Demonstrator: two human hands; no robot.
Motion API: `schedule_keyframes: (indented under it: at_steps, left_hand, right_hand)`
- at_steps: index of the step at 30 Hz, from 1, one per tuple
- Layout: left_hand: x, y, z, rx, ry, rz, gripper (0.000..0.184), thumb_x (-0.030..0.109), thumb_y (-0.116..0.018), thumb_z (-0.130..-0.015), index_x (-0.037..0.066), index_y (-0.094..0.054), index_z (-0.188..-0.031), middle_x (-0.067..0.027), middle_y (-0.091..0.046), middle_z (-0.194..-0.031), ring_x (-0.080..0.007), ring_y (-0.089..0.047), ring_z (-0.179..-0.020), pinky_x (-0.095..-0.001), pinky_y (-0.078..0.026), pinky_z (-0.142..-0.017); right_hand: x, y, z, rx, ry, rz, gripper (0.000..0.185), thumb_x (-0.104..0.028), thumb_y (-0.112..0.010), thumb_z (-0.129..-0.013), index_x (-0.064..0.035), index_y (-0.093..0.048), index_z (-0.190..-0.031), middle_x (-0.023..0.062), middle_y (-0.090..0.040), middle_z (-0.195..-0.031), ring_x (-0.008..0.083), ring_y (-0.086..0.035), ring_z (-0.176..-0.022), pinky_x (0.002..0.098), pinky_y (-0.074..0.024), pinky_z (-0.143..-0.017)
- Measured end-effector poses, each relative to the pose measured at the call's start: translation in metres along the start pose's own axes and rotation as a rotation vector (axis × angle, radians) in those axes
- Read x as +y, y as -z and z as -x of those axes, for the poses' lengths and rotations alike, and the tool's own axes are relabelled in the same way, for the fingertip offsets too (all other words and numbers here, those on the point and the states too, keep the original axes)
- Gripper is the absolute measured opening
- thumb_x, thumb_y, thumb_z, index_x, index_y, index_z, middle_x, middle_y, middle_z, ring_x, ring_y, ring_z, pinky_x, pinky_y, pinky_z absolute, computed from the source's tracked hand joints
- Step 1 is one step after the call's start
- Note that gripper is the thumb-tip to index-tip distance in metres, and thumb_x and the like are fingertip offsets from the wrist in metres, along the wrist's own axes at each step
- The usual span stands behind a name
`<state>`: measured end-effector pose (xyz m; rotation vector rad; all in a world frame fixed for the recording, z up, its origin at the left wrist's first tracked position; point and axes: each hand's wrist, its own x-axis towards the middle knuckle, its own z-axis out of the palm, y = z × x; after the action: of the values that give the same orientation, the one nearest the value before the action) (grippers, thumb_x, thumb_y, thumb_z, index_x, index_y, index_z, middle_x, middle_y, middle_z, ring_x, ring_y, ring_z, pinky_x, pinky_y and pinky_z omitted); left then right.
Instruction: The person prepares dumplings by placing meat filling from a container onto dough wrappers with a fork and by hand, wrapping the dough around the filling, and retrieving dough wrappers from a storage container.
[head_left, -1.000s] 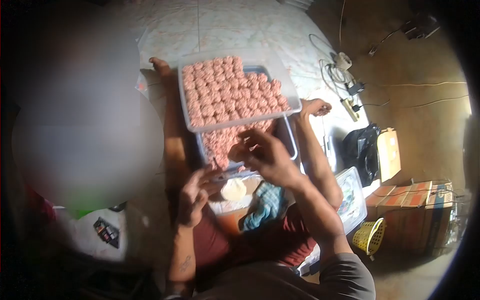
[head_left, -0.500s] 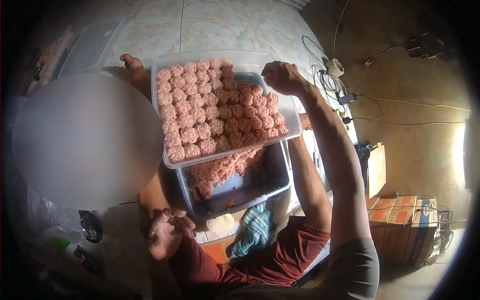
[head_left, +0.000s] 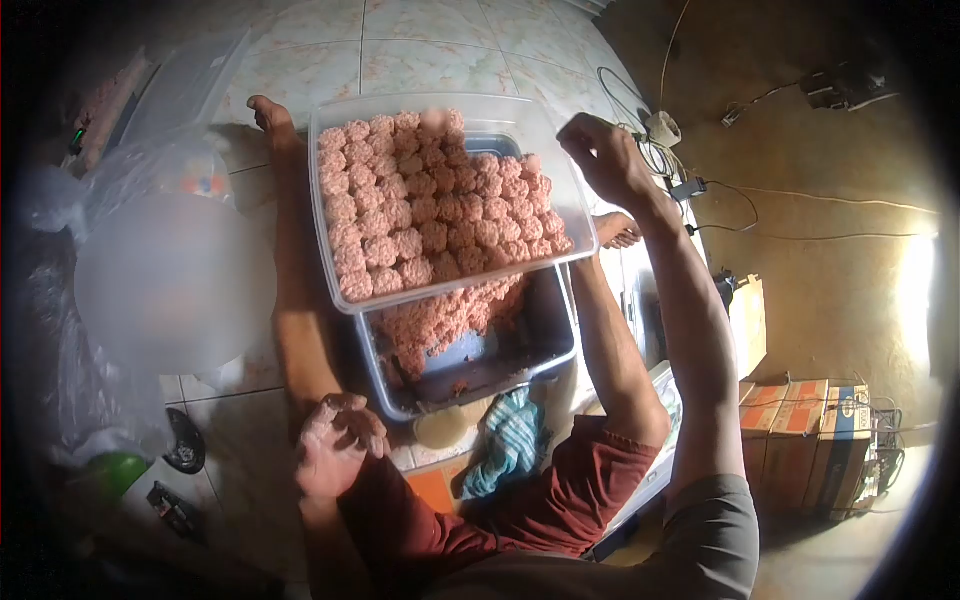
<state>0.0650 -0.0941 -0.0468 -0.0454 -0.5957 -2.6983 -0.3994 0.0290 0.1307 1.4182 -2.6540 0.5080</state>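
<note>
A clear plastic container holds rows of pink, ground-meat balls. It rests across a dark blue-grey tub, where a mass of loose minced meat lies at the far side. My right hand is curled closed over the container's right side, a small gap showing between thumb and finger, nothing visible in it. Near my knee, my left hand is palm up with its fingers loosely bent and apart. Pale residue coats it, and I see nothing held. Beside the tub is a pale round item.
A teal-striped cloth lies by the tub. Left are clear plastic bags, a black object and a clear lid. Cables and cardboard boxes line the right wall. My legs flank the tub.
My right hand has shifted rightward, away from the meatballs. A meatball now shows at the far end of the right-hand rows. My left hand's fingers have moved slightly; the view has shifted a little.
</note>
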Motion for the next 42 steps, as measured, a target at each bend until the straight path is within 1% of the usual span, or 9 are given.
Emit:
schedule_keyframes:
  at_steps: [8,9,13,17,18,22,27,34,42]
  left_hand:
    - [0.006,-0.007,0.005,0.077,0.100,0.047,0.082,0.062,-0.049,-0.101,-0.004,-0.043,-0.149,-0.0205,-0.062,-0.115,-0.0279,-0.061,-0.093,-0.0466,-0.051,-0.086]
    - [0.006,-0.008,0.002,0.048,0.098,0.045,0.081,0.061,-0.049,-0.101,-0.004,-0.043,-0.148,-0.0199,-0.062,-0.116,-0.0273,-0.060,-0.093,-0.0462,-0.050,-0.087]
    - [0.002,-0.009,0.004,-0.006,0.111,0.028,0.078,0.061,-0.051,-0.101,-0.003,-0.046,-0.146,-0.0175,-0.061,-0.117,-0.0261,-0.059,-0.093,-0.0442,-0.049,-0.089]
    - [-0.008,-0.012,0.001,0.085,0.128,-0.017,0.074,0.060,-0.052,-0.101,-0.002,-0.050,-0.141,-0.0172,-0.064,-0.118,-0.0251,-0.061,-0.094,-0.0431,-0.049,-0.090]
    - [-0.012,-0.015,0.001,0.076,0.127,-0.012,0.073,0.059,-0.051,-0.101,-0.002,-0.052,-0.139,-0.0167,-0.065,-0.119,-0.0252,-0.062,-0.094,-0.0433,-0.050,-0.090]
    - [-0.025,-0.046,0.004,0.030,0.139,0.085,0.072,0.060,-0.050,-0.101,-0.003,-0.054,-0.138,-0.0210,-0.067,-0.120,-0.0287,-0.063,-0.100,-0.0444,-0.049,-0.091]
    - [-0.059,-0.076,-0.001,0.059,0.137,-0.347,0.080,0.068,-0.039,-0.101,0.000,-0.050,-0.142,-0.0213,-0.062,-0.134,-0.0288,-0.063,-0.113,-0.0413,-0.047,-0.102]
    - [-0.099,-0.094,-0.069,-0.134,0.079,-0.751,0.077,0.064,-0.030,-0.104,0.003,-0.041,-0.150,-0.0145,-0.049,-0.147,-0.0228,-0.043,-0.137,-0.0385,-0.029,-0.117]
    - [-0.093,-0.124,-0.063,-0.279,0.213,-0.582,0.127,0.094,-0.010,-0.083,-0.008,-0.022,-0.159,-0.0206,-0.014,-0.170,-0.0342,-0.011,-0.157,-0.0444,-0.003,-0.126]
  right_hand:
    - [-0.098,0.010,0.216,-0.426,0.185,-0.193,0.011,-0.004,-0.064,-0.089,-0.0029,-0.067,-0.099,0.0184,-0.067,-0.096,0.0371,-0.066,-0.091,0.0425,-0.0528,-0.080]
    - [-0.106,-0.007,0.243,-0.517,0.044,-0.348,0.020,-0.008,-0.064,-0.087,-0.0051,-0.067,-0.107,0.0188,-0.066,-0.108,0.0344,-0.064,-0.107,0.0438,-0.0520,-0.091]
    - [-0.113,-0.068,0.331,-0.630,-0.070,-0.056,0.032,-0.034,-0.071,-0.089,-0.0038,-0.069,-0.078,0.0209,-0.069,-0.081,0.0395,-0.069,-0.079,0.0541,-0.0525,-0.076]
    - [-0.125,-0.087,0.363,-0.383,-0.214,-0.022,0.039,-0.039,-0.070,-0.088,-0.0092,-0.070,-0.112,0.0226,-0.064,-0.116,0.0386,-0.060,-0.114,0.0556,-0.0504,-0.087]
    - [-0.135,-0.080,0.367,-0.401,-0.254,-0.014,0.052,-0.038,-0.070,-0.088,-0.0155,-0.061,-0.135,0.0215,-0.059,-0.120,0.0391,-0.056,-0.116,0.0521,-0.0508,-0.090]
    - [-0.122,-0.141,0.404,-0.563,-0.242,0.137,0.051,-0.024,-0.068,-0.088,-0.0131,-0.059,-0.137,0.0237,-0.062,-0.114,0.0410,-0.063,-0.103,0.0497,-0.0548,-0.081]
    - [-0.130,-0.057,0.358,-0.105,-0.265,-0.353,0.031,-0.012,-0.063,-0.090,-0.0039,-0.056,-0.119,0.0262,-0.062,-0.096,0.0477,-0.063,-0.091,0.0545,-0.0516,-0.081]
    - [-0.203,-0.049,0.298,0.228,-0.260,-0.769,0.069,-0.030,-0.054,-0.102,-0.0136,-0.023,-0.161,0.0378,-0.062,-0.119,0.0529,-0.061,-0.114,0.0499,-0.0472,-0.101]
    - [-0.088,-0.048,0.210,0.399,-0.579,-0.676,0.053,-0.032,-0.054,-0.097,-0.0135,-0.051,-0.147,0.0325,-0.067,-0.106,0.0484,-0.065,-0.100,0.0560,-0.0498,-0.089]
